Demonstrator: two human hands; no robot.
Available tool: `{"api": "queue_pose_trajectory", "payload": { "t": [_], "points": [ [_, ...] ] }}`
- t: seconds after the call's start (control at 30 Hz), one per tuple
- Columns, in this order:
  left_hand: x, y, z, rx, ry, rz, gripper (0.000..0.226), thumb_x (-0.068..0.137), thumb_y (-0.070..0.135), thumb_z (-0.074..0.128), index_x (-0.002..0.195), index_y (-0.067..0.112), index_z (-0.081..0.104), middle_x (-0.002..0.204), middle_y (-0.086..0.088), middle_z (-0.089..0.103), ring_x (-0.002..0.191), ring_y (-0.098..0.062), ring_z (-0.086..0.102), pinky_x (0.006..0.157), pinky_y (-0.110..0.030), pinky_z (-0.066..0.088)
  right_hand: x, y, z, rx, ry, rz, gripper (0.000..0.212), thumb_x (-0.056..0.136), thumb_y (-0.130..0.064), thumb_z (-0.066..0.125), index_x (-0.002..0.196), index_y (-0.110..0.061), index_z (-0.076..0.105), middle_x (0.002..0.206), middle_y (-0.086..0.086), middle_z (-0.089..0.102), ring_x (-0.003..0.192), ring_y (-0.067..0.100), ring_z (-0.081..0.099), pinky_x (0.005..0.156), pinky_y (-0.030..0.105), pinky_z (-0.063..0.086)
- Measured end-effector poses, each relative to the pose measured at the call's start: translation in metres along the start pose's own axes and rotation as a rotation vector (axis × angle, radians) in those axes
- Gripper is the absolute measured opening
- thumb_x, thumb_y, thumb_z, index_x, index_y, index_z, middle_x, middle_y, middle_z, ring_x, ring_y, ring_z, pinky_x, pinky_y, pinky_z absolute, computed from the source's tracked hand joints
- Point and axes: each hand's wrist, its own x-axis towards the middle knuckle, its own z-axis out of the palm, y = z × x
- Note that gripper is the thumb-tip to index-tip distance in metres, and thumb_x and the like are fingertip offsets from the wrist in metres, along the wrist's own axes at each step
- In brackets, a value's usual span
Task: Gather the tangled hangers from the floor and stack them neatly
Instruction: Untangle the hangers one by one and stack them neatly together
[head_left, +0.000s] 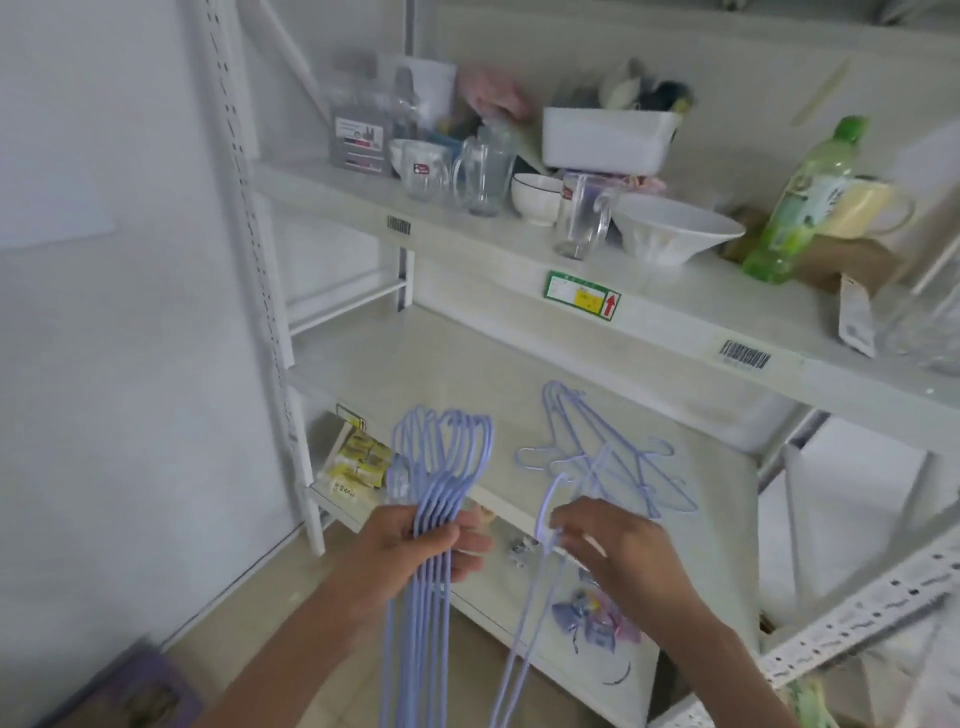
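Observation:
My left hand (415, 551) grips a bundle of several light purple wire hangers (441, 457) at their necks, with the hooks pointing up and the bodies hanging down. My right hand (618, 551) pinches one more purple hanger (524, 623) near its hook, just to the right of the bundle. A loose, tangled pile of purple hangers (608, 462) lies on the middle shelf (415, 364), just beyond my right hand.
The upper shelf (519, 244) carries glass mugs (483, 171), white bowls (675, 228), a white bin (608, 140) and a green bottle (800, 202). Yellow packets (358, 462) and small colourful items (592, 618) lie on the lowest shelf. A white wall stands at the left.

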Motion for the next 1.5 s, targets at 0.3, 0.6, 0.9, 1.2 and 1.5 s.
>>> {"api": "queue_pose_trajectory", "payload": {
  "t": [0.3,0.6,0.9,1.2,1.5],
  "points": [
    [0.003,-0.014,0.061,0.04,0.04,-0.067,0.021,0.101,0.007,0.062,0.117,0.0,0.075,0.108,-0.024,0.078,0.099,-0.039,0.077,0.073,-0.032,0.063,0.004,-0.015,0.017,0.226,0.001,0.041,0.02,0.1,-0.035,0.06,0.118,-0.043,0.057,0.108,-0.024,0.069,0.093,0.003,0.068,0.077,0.026,0.053],
    [0.021,-0.038,0.129,-0.031,0.048,-0.065,0.023,0.09,0.018,0.071,0.106,0.005,0.081,0.105,-0.029,0.077,0.094,-0.041,0.078,0.074,-0.037,0.063,-0.009,0.029,-0.001,0.425,-0.102,0.132,0.028,0.095,-0.03,0.052,0.109,-0.051,0.063,0.095,-0.034,0.069,0.074,-0.001,0.066,0.07,0.027,0.055],
    [0.044,-0.068,0.178,-0.048,0.129,-0.094,0.016,0.09,0.013,0.079,0.101,0.002,0.081,0.107,-0.027,0.077,0.096,-0.035,0.078,0.078,-0.034,0.062,-0.032,0.076,0.001,0.455,-0.142,0.181,0.065,0.088,-0.009,0.053,0.135,-0.054,0.056,0.092,-0.016,0.071,0.078,0.007,0.064,0.075,0.037,0.057],
    [0.095,-0.075,0.194,-0.227,0.297,-0.106,0.02,0.087,0.003,0.076,0.104,-0.007,0.076,0.11,-0.027,0.077,0.093,-0.03,0.078,0.082,-0.037,0.063,-0.041,0.099,0.004,0.779,-0.57,0.827,0.075,0.088,-0.077,0.032,0.108,-0.016,0.071,0.092,0.003,0.078,0.08,0.024,0.076,0.073,0.032,0.059],
    [0.148,-0.062,0.177,-0.046,0.387,0.021,0.02,0.093,0.016,0.075,0.107,0.002,0.078,0.105,-0.01,0.082,0.093,-0.028,0.08,0.071,-0.033,0.065,0.0,0.092,0.028,1.304,-0.534,0.652,0.033,0.107,-0.028,0.052,0.116,-0.002,0.069,0.102,0.021,0.078,0.089,0.037,0.077,0.089,0.047,0.062]
  ]
}}
